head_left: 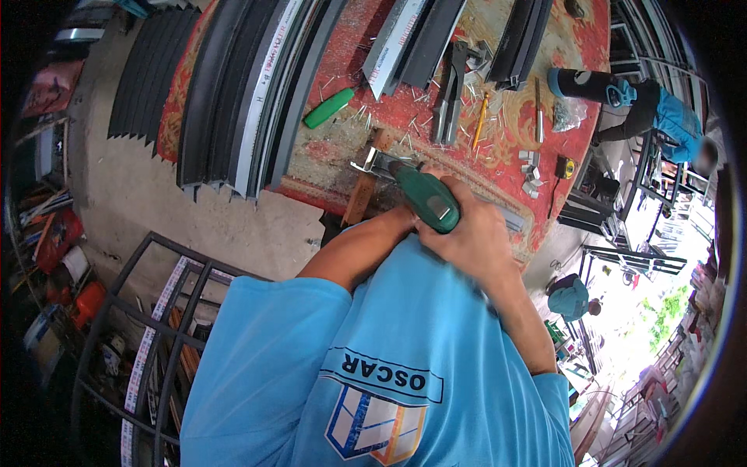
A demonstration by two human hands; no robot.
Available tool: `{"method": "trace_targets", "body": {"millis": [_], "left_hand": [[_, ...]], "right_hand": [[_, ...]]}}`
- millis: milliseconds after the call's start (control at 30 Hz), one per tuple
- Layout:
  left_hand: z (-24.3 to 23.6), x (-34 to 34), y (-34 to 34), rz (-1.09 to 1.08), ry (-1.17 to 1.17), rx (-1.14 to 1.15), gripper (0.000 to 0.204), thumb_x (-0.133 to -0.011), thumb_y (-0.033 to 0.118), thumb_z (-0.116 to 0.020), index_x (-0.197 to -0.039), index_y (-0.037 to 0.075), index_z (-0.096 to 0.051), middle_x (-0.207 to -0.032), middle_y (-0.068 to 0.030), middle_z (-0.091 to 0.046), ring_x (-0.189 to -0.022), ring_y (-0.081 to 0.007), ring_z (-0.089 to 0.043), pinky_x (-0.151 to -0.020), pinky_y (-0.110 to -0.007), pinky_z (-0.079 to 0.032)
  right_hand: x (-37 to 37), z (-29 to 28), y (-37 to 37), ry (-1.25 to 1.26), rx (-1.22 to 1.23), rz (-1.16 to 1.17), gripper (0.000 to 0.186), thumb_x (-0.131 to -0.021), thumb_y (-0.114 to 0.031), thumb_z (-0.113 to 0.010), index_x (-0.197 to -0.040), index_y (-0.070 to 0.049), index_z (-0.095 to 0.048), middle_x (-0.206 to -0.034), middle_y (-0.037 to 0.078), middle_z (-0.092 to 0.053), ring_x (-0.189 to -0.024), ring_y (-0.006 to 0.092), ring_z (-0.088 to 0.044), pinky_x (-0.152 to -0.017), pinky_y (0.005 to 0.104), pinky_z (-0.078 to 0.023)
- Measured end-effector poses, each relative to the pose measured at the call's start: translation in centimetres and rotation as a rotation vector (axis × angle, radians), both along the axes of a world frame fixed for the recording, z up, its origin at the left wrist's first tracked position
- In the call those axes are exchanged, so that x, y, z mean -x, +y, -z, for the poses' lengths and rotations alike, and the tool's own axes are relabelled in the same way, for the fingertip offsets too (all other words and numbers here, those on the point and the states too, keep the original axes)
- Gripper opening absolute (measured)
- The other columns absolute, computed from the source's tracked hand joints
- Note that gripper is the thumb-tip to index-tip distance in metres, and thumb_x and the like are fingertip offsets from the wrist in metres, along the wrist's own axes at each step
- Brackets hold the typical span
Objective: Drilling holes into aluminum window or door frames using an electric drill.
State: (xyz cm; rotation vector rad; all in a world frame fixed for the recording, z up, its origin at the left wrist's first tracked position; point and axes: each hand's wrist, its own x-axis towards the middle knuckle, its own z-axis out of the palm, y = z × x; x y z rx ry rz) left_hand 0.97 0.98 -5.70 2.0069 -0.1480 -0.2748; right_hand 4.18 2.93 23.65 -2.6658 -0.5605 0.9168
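Note:
My right hand (475, 229) is closed on a green-bodied tool (428, 202) over the near edge of the table. My left hand (408, 214) is mostly hidden behind the tool and my right hand; its fingers cannot be made out. At the tool's far end is a small silver metal piece (363, 165), beside a wooden block (359, 198). A metal bar (510, 218) lies to the right, under my wrist. A green-handled tool (328, 109), a yellow pencil (480, 121) and many scattered small fasteners lie farther back on the red patterned table (373, 43).
Dark long profiles (226, 93) lie at the left and back. A tape measure (566, 167) sits at the right edge. A metal frame (156, 311) stands at lower left. Co-workers in blue are at right (673, 124) and lower right (568, 296), among more frames.

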Motion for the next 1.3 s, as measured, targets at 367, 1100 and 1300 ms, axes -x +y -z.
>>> {"method": "trace_targets", "body": {"millis": [367,1100,1300], "left_hand": [[3.6,-0.7,-3.1,0.111,-0.12,-0.209,0.042,-0.094,0.036,-0.055,-0.122,0.007,-0.067,-0.12,-0.0139,-0.073,-0.119,-0.0313,-0.067,-0.105,-0.057,-0.042],[-1.1,0.6,0.0,0.16,0.069,-0.281,0.048,-0.103,0.036,-0.047,-0.142,0.008,-0.048,-0.143,-0.0147,-0.05,-0.14,-0.0298,-0.042,-0.122,-0.05,-0.027],[-1.2,0.9,0.1,0.162,0.067,-0.304,0.047,-0.102,0.035,-0.047,-0.14,0.008,-0.049,-0.141,-0.015,-0.052,-0.138,-0.0304,-0.044,-0.121,-0.051,-0.029]], "right_hand": [[-1.2,0.1,1.4,0.025,0.098,-0.099,0.064,-0.079,-0.03,-0.081,-0.125,0.001,-0.049,-0.103,0.03,-0.068,-0.087,0.0486,-0.069,-0.078,0.0552,-0.057],[-0.7,1.6,1.9,-0.211,-0.012,-0.44,0.069,-0.073,-0.033,-0.081,-0.135,-0.01,-0.059,-0.094,0.022,-0.072,-0.086,0.0433,-0.072,-0.077,0.053,-0.058],[-4.4,0.6,5.2,0.005,0.146,-0.317,0.07,-0.071,-0.036,-0.085,-0.13,-0.007,-0.061,-0.088,0.022,-0.072,-0.083,0.0444,-0.071,-0.075,0.0516,-0.057]]}}
